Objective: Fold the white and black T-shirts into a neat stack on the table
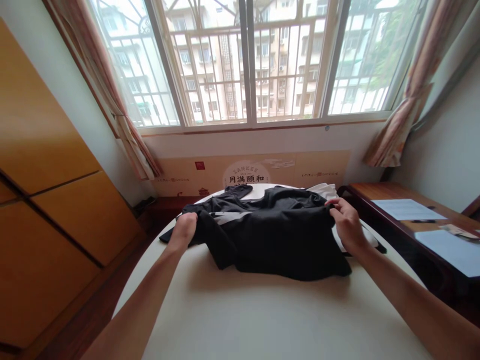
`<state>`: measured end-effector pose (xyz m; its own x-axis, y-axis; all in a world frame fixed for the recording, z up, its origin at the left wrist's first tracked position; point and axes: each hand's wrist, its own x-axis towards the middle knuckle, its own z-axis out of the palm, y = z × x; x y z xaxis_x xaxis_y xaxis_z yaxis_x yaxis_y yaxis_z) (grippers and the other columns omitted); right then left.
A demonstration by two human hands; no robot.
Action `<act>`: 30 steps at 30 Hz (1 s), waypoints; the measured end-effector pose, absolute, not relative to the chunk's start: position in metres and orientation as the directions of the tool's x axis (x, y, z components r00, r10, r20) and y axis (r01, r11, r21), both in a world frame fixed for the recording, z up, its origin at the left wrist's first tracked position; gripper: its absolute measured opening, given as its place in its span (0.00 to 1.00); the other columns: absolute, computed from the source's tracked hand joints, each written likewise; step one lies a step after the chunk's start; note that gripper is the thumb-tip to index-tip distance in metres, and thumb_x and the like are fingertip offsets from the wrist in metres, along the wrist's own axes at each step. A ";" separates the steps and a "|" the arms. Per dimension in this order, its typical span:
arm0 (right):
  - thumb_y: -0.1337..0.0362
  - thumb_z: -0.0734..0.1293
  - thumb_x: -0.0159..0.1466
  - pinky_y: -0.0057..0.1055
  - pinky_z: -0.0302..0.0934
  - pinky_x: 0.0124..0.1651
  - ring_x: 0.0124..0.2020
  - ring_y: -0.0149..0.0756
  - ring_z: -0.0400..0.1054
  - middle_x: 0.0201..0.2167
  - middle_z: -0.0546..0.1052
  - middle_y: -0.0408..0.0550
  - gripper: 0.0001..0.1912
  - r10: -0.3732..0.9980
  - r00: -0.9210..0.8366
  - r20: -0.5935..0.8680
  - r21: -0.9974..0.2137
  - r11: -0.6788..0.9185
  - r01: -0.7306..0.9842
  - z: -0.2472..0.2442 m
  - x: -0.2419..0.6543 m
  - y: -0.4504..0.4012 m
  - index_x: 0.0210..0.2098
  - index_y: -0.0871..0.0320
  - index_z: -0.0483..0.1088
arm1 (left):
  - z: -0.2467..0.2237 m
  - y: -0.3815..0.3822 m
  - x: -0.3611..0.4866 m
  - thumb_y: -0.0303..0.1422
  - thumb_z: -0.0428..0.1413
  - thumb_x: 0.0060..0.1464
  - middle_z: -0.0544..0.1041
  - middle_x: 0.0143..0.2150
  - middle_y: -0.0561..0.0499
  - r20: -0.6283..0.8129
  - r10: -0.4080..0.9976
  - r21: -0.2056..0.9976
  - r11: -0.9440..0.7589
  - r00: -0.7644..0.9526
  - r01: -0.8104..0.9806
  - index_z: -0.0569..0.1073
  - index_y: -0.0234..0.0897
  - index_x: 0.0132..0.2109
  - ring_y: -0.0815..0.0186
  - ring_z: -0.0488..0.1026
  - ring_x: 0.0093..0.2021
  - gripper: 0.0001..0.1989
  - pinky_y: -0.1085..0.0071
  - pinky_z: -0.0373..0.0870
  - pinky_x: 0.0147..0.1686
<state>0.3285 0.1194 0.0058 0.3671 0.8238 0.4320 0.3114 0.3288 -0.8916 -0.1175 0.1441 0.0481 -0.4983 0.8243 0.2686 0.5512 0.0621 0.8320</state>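
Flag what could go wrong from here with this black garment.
The black garment reaches the edge of the round white table by the left hand, so that end could slide off. The right hand is close to a white cloth under the garment, which might get dragged along.

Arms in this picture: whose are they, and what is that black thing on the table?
This picture comes from a camera worn on a person's head, so you see what they see. Those arms are their own. Their left hand rests on a black piece of clothing, though I can't tell if it's gripping. Their right hand holds the clothing's other edge. It lies on a round white table, with some white cloth showing behind it. Behind that is a big window.
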 end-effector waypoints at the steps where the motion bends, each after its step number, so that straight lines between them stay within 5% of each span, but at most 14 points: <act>1: 0.60 0.65 0.57 0.34 0.60 0.35 0.30 0.40 0.67 0.29 0.73 0.43 0.11 0.826 0.381 0.416 -0.895 0.297 0.333 0.003 0.329 0.122 0.40 0.55 0.70 | 0.051 0.140 -0.113 0.33 0.51 0.50 0.72 0.29 0.48 0.354 0.813 0.768 0.028 -0.461 0.639 0.68 0.41 0.31 0.54 0.72 0.36 0.03 0.60 0.72 0.42; 4: 0.63 0.63 0.55 0.38 0.63 0.39 0.33 0.43 0.69 0.31 0.73 0.45 0.14 0.779 0.396 0.486 -0.826 0.260 0.500 -0.002 0.329 0.126 0.42 0.55 0.70 | 0.064 0.115 -0.090 0.28 0.50 0.51 0.77 0.43 0.45 0.577 0.816 0.458 -0.291 -0.032 0.840 0.73 0.39 0.41 0.53 0.73 0.49 0.10 0.58 0.68 0.57; 6: 0.66 0.62 0.56 0.42 0.65 0.46 0.38 0.46 0.71 0.35 0.74 0.49 0.15 0.721 0.314 0.618 -0.707 0.334 0.623 -0.001 0.327 0.123 0.43 0.55 0.71 | 0.069 0.094 -0.073 0.25 0.50 0.52 0.78 0.51 0.46 0.434 0.820 0.301 -0.523 0.373 0.797 0.76 0.40 0.48 0.55 0.72 0.56 0.18 0.59 0.65 0.62; 8: 0.68 0.62 0.59 0.45 0.65 0.53 0.45 0.48 0.71 0.41 0.76 0.52 0.16 0.670 0.141 0.728 -0.556 0.458 0.693 0.001 0.321 0.116 0.45 0.56 0.72 | 0.069 0.077 -0.060 0.24 0.53 0.50 0.77 0.59 0.49 0.158 0.779 0.266 -0.626 0.607 0.733 0.76 0.44 0.56 0.55 0.69 0.63 0.26 0.60 0.62 0.66; 11: 0.69 0.62 0.65 0.47 0.61 0.60 0.52 0.48 0.72 0.47 0.79 0.53 0.15 0.662 -0.193 0.724 -0.364 0.605 0.708 0.004 0.306 0.101 0.49 0.55 0.74 | 0.061 0.067 -0.051 0.23 0.58 0.46 0.74 0.65 0.48 -0.124 0.769 0.183 -0.603 0.627 0.777 0.73 0.45 0.63 0.50 0.67 0.66 0.35 0.58 0.62 0.66; 15: 0.62 0.67 0.70 0.51 0.59 0.60 0.51 0.50 0.73 0.47 0.81 0.53 0.11 0.717 -0.441 0.541 -0.179 0.610 0.772 -0.001 0.292 0.092 0.50 0.55 0.76 | 0.053 0.075 -0.055 0.22 0.55 0.53 0.80 0.49 0.48 -0.210 0.818 0.093 -0.529 0.536 0.843 0.79 0.42 0.46 0.54 0.75 0.51 0.17 0.62 0.69 0.53; 19: 0.62 0.67 0.71 0.47 0.63 0.54 0.49 0.51 0.72 0.48 0.81 0.56 0.13 0.761 -0.435 0.481 -0.062 0.524 0.849 -0.004 0.295 0.096 0.53 0.57 0.77 | 0.066 0.077 -0.060 0.26 0.52 0.60 0.80 0.39 0.52 -0.286 0.826 0.253 -0.424 0.486 0.869 0.77 0.40 0.39 0.62 0.76 0.38 0.10 0.70 0.66 0.37; 23: 0.58 0.67 0.71 0.49 0.64 0.56 0.52 0.55 0.71 0.55 0.79 0.61 0.22 0.762 -0.396 0.513 -0.036 0.480 0.877 -0.004 0.301 0.100 0.62 0.60 0.73 | 0.099 0.065 -0.072 0.32 0.58 0.60 0.79 0.38 0.53 -0.337 0.671 0.546 -0.432 0.660 0.718 0.79 0.40 0.42 0.67 0.73 0.36 0.06 0.74 0.65 0.34; 27: 0.63 0.63 0.72 0.46 0.65 0.53 0.45 0.50 0.72 0.41 0.82 0.55 0.14 0.773 -0.412 0.483 -0.176 0.546 0.819 0.002 0.302 0.099 0.49 0.58 0.79 | 0.125 0.053 -0.100 0.41 0.64 0.59 0.77 0.33 0.50 -0.286 0.454 0.840 -0.305 0.844 0.449 0.79 0.37 0.43 0.67 0.73 0.33 0.12 0.76 0.70 0.32; 30: 0.64 0.63 0.71 0.41 0.65 0.48 0.40 0.45 0.72 0.35 0.79 0.51 0.11 0.773 -0.385 0.504 -0.338 0.587 0.736 0.014 0.302 0.092 0.39 0.55 0.78 | 0.125 0.045 -0.126 0.51 0.67 0.54 0.77 0.29 0.46 -0.117 0.453 0.916 -0.296 0.884 0.273 0.79 0.35 0.37 0.66 0.74 0.26 0.21 0.75 0.70 0.24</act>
<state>0.3017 0.0916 0.0136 -0.3845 0.7731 0.5044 0.7362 0.5865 -0.3377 -0.1259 0.0449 0.1248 0.8838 0.4530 -0.1169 0.2727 -0.2958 0.9155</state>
